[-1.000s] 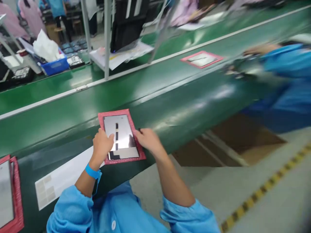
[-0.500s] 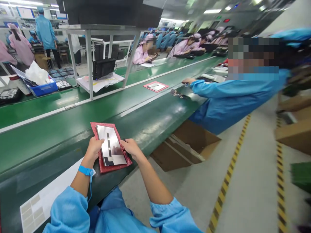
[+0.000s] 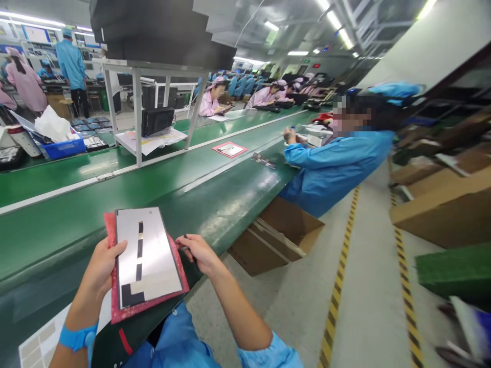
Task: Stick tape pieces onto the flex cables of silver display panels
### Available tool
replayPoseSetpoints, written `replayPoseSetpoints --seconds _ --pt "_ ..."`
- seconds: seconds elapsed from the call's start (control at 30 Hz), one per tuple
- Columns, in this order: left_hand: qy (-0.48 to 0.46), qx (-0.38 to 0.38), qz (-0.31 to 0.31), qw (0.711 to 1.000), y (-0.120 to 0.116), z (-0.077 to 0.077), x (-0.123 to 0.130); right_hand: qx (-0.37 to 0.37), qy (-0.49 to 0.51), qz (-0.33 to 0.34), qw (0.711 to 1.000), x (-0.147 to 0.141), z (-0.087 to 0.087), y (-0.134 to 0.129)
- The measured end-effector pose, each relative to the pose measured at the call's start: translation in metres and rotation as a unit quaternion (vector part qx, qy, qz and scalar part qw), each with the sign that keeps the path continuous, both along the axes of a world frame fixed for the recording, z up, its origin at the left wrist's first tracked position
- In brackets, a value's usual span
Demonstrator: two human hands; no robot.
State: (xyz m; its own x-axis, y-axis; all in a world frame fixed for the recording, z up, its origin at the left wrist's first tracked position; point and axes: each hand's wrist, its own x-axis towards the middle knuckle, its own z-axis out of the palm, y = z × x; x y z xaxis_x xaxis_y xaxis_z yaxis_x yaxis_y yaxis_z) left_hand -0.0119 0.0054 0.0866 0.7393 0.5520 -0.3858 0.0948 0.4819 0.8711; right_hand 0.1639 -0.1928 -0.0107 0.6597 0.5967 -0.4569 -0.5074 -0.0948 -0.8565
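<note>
My left hand [image 3: 103, 266] grips the left edge of a flat display panel [image 3: 159, 260], thumb on its silvery back. A black strip and an L-shaped black patch mark that back. Under the panel, a red bubble-wrap sheet [image 3: 110, 225] sticks out around the edges, held in the same grip. Just off the panel's right edge, my right hand [image 3: 197, 253] has its fingers curled together. Something small and dark shows at those fingertips, too little to name. Beneath my left forearm lies a white sheet [image 3: 46, 332] with pale grey rectangular stickers.
Another red-bordered panel [image 3: 230, 149] lies on the green belt [image 3: 153, 181], near some small dark parts [image 3: 264, 160]. A co-worker in blue [image 3: 330, 163] sits at right. Below the bench edge stands an open cardboard box [image 3: 268, 240]. A metal rack [image 3: 137, 117] rises beyond the belt.
The panel and red sheet have come up closer to me and to the left in my left hand. My right hand has left the panel's edge. The co-worker's hands have drawn together.
</note>
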Motion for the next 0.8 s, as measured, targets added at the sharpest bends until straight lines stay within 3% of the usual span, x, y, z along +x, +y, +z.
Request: replayPoseSetpoints --seconds 0.2,0.33,0.6,0.8 --pt "0.033 -0.016 0.003 0.999 0.007 0.013 -0.043 0.086 0.072 0.129 0.985 -0.053 0.02 0.027" --pt "0.057 -0.03 0.014 0.998 0.01 0.015 -0.071 0.138 0.049 0.151 0.978 -0.073 0.039 0.036" --pt "0.06 -0.023 0.019 0.998 0.018 0.0 -0.129 0.185 -0.035 0.179 0.966 -0.105 0.062 0.057" --pt "0.101 0.064 0.083 0.989 0.031 -0.018 -0.185 0.225 -0.114 0.214 0.944 -0.126 0.07 0.071"
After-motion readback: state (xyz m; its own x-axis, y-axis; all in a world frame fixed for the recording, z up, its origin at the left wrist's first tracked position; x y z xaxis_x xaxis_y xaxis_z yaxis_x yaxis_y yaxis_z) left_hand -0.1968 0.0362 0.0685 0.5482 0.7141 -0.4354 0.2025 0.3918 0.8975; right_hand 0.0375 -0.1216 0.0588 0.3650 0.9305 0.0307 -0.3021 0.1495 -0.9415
